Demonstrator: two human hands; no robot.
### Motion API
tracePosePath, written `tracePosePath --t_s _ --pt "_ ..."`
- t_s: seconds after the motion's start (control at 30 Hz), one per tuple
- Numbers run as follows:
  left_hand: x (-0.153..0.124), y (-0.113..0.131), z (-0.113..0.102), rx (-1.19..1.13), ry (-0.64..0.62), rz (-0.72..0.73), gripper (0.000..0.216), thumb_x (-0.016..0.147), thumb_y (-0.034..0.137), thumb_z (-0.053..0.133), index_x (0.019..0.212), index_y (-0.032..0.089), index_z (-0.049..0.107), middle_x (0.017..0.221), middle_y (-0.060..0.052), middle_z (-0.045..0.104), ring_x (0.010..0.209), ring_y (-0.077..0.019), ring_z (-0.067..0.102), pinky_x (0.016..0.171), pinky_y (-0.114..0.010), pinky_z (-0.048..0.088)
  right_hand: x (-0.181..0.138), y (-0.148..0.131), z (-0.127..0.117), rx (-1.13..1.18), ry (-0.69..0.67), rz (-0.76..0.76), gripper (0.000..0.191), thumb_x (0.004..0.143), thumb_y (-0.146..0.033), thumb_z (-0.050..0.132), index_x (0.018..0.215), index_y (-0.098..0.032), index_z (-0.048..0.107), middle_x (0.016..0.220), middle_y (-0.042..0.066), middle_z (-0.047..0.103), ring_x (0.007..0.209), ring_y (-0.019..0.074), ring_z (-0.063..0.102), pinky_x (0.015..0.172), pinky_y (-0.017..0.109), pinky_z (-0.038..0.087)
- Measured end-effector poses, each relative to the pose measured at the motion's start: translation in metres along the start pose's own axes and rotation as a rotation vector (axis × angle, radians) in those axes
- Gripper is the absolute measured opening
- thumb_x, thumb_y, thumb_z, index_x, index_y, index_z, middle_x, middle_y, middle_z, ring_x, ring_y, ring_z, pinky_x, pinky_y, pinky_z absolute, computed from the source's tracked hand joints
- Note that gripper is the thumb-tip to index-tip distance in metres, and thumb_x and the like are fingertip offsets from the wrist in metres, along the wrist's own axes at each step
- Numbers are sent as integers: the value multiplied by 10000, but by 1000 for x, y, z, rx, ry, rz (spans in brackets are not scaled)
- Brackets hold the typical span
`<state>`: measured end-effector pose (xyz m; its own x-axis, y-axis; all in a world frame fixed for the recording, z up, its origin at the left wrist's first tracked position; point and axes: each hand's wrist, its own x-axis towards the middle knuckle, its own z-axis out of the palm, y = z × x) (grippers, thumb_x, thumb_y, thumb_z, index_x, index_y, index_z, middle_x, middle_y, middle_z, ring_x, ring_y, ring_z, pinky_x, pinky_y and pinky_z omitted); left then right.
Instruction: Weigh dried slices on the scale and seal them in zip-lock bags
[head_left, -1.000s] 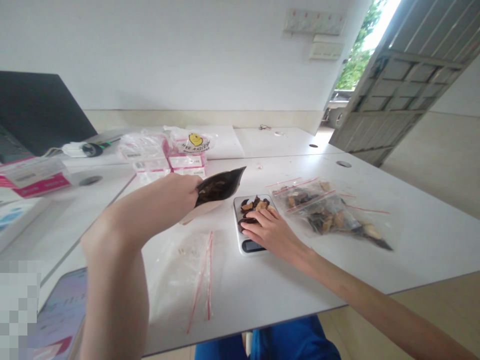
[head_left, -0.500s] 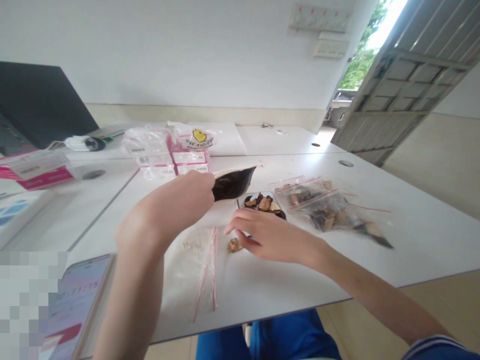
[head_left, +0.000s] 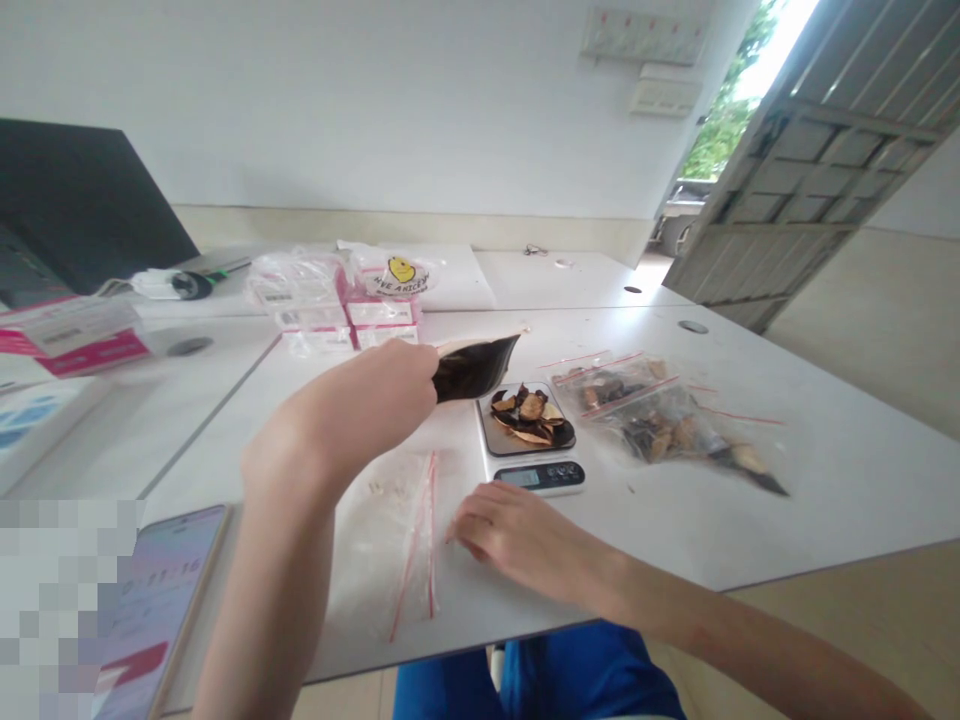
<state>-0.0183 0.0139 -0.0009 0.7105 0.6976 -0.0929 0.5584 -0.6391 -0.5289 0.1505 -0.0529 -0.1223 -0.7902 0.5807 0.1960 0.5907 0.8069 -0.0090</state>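
My left hand (head_left: 367,405) is closed on a dark pouch (head_left: 474,366), holding it in the air just left of a small digital scale (head_left: 531,450). A pile of dried pieces (head_left: 529,415) lies on the scale's platform. My right hand (head_left: 517,535) rests low on the white table (head_left: 825,470), in front of the scale and beside a stack of empty zip bags (head_left: 390,540) with red seal strips. Its fingers are curled down with the tips on the table; whether they hold anything is hidden.
Filled clear zip bags (head_left: 660,415) of dried pieces lie right of the scale. Pink and white boxes (head_left: 337,310) and a bag with a yellow smiley (head_left: 397,275) sit at the back. A phone (head_left: 161,600) lies at lower left, and a dark screen (head_left: 75,215) stands far left.
My right hand left the scale, passed over a loose dried piece on the table, and came back toward me to rest in front of the scale. The loose piece is no longer visible.
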Motion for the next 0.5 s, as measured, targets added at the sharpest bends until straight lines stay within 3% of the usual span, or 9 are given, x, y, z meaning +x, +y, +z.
tracePosePath --t_s 0.1,0.2,0.4,0.5 --pt "2 -4 2 2 -25 63 330 706 -56 402 754 137 665 759 -65 637 778 -206 597 704 -298 391 0 28 -13 12 123 181 161 904 -156 468 960 -159 620 938 45 658 919 169 575 855 306 434" --pt "5 -6 2 -43 -40 73 308 715 -42 414 727 141 662 732 -61 630 761 -202 596 691 -290 390 2 57 -18 -82 135 286 137 878 -136 504 939 -133 627 955 75 661 934 202 570 849 332 430" --pt "5 -10 3 -83 -32 62 300 716 -37 418 729 147 655 758 -51 633 823 -205 591 748 -298 402 -2 80 -6 -147 106 235 128 866 -190 545 856 -155 667 909 81 673 932 208 565 836 359 420" --pt "5 -12 6 -106 3 63 307 710 -42 424 734 152 660 762 -51 638 845 -209 592 771 -302 403 -6 77 -21 -100 171 231 153 880 -192 516 892 -171 667 1017 90 649 966 217 555 853 384 423"
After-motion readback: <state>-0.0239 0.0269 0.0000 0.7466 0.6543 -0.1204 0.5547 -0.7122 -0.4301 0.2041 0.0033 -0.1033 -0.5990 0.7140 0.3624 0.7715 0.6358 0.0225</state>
